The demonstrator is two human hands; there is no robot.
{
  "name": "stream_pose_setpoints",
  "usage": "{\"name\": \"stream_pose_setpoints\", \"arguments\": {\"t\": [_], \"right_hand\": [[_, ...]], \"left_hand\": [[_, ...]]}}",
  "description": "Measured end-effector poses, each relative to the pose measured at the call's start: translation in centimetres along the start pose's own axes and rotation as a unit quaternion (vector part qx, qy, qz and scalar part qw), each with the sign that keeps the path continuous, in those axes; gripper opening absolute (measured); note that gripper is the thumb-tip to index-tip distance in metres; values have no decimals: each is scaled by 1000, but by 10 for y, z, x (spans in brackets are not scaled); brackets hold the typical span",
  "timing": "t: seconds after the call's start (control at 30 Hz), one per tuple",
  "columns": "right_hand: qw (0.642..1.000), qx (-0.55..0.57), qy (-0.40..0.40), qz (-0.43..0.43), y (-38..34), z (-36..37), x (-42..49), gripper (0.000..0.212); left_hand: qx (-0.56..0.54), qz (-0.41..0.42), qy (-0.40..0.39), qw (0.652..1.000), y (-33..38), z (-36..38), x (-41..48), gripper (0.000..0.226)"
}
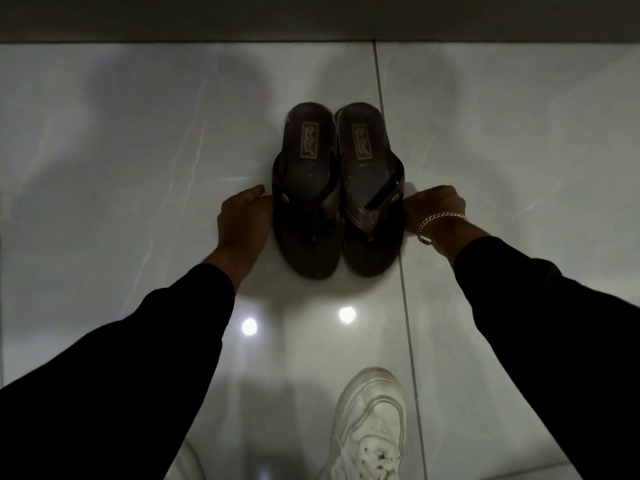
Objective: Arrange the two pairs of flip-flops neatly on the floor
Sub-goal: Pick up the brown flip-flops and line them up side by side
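Note:
One pair of dark brown flip-flops lies side by side on the glossy pale tiled floor, heels away from me and toes toward me. The left flip-flop [304, 188] and the right flip-flop [372, 185] touch along their inner edges. My left hand [242, 223] rests against the outer edge of the left one, fingers curled at its strap. My right hand [433, 209], with a silver bracelet at the wrist, presses the outer edge of the right one. No second pair is in view.
A dark wall base [311, 19] runs across the top, a short way beyond the heels. My white sneaker [370, 427] stands on the tiles at the bottom. A grout line [405, 306] runs down just right of the pair.

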State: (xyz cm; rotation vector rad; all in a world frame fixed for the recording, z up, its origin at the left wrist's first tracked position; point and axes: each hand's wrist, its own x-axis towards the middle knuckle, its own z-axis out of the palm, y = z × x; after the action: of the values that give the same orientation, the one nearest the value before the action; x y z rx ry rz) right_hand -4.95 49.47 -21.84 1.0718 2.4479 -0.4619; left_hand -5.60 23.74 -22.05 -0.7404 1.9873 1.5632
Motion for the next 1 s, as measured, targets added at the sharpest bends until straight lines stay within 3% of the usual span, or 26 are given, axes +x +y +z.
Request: {"name": "stream_pose_setpoints", "arguments": {"t": [0.23,0.47,0.63,0.77,0.83,0.9,1.0], "right_hand": [[1000,11,1,5,5,5,-5,24],[996,80,-5,42,11,4,-5,25],[999,20,-26,19,12,5,-8,26],[998,52,-22,26,15,7,-9,22],[993,111,-23,37,14,7,-10,22],[995,94,2,27,13,7,-18,23],[998,60,22,0,5,0,-33,25]], "left_hand": [[-34,-19,13,999,4,3,-10,73],[-73,-26,21,997,-2,4,-6,41],[-70,-16,14,997,-3,1,-6,34],[-72,-21,3,997,-1,-1,-5,34],[-64,-15,1,998,2,-4,-6,37],[-32,-6,8,999,6,-9,-10,47],[11,32,24,999,15,-20,-12,29]]}}
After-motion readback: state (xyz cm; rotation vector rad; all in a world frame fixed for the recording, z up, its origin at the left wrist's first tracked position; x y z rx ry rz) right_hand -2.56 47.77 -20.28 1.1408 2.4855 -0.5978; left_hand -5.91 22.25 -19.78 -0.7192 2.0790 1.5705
